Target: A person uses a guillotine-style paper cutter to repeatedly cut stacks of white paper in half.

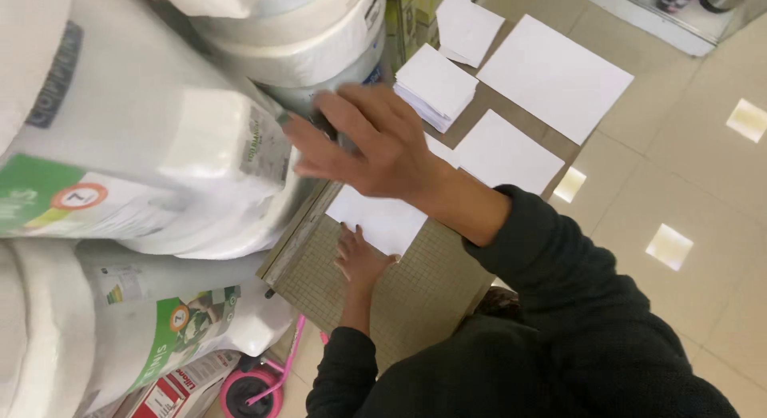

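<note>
**Paper cutter station: 2 hands at work, 1 sheet on the board**

1 paper cutter [399, 294] with a gridded board lies at the centre of the view, its long rail edge running up the left side. 1 white sheet [382, 220] lies flat on the upper part of the board.

The left hand [357, 258] rests on the board with its fingers spread flat, the fingertips pressing on the lower edge of the sheet; it grasps nothing. The right hand [363, 142] is raised over the top end of the cutter, fingers curled around a dark handle [323, 124] that is mostly hidden. How firmly it grips cannot be told, as the hand is motion-blurred. Both arms wear dark sleeves.

Beyond the cutter, on a brown surface [471, 114], lie 3 separate white sheets: 1 large [555, 76], 1 medium [509, 153], 1 smaller near the top edge [467, 28]. 1 stack of cut white cards [436, 85] sits just beside the right hand.

To the left, at least 3 large white plastic-wrapped packs [136, 158] with green labels are stacked against the cutter's rail. 1 pink round object [254, 386] sits on the tiled floor [679, 186] at the bottom.
</note>
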